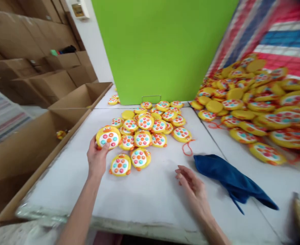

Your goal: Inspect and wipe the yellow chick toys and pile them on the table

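A round yellow duck toy [109, 136] with coloured dots on a white belly is held in my left hand [97, 158], thumb on its lower front, above the left side of the white table. My right hand [190, 183] hovers over the table with fingers loosely curved and apart, holding nothing. It is nearest to a dark blue cloth [234, 178] on its right. Between and beyond my hands lies a cluster of similar duck toys [142, 139], some face up, some showing plain yellow backs. An orange string loop [187, 149] hangs off one toy at the cluster's right.
A big heap of duck toys [257, 105] fills the right side by a striped sheet [287, 41]. A green panel [160, 51] stands behind the cluster. Open cardboard boxes [45, 149] line the table's left edge. A blurred brass-coloured object [298, 209] lies at the lower right.
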Motion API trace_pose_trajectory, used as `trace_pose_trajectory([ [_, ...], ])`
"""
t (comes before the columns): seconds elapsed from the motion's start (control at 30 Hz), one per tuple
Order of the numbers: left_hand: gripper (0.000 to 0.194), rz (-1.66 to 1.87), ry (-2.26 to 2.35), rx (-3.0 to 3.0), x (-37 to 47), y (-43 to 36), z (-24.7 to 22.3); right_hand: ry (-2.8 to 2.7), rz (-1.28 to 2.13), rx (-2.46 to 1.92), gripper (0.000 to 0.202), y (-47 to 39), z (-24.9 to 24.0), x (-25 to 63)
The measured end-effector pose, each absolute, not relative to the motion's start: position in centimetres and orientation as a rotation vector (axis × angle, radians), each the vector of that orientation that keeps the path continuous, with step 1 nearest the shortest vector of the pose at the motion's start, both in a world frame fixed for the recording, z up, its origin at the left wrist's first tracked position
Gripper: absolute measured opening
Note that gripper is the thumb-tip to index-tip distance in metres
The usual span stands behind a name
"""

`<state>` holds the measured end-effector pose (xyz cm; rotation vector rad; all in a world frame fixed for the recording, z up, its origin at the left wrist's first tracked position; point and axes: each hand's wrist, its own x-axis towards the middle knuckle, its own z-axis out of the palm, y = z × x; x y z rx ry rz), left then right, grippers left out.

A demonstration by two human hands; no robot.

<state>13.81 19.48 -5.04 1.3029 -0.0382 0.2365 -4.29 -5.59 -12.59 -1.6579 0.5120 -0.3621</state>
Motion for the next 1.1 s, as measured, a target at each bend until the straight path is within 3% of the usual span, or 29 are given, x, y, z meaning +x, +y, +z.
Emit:
trace_pose_trajectory([
  [0.3, 0.070, 0.402, 0.174, 1.353, 18.7, 25.6, -12.3, 0.581, -0.340, -1.754, 0.055, -5.9, -13.1, -4.3],
  [1.1, 0.079, 0.282, 0.133, 1.175, 18.3, 25.9, -12.1, 0.793, -0.160, -1.845, 0.063, -5.8, -11.6, -3.9],
])
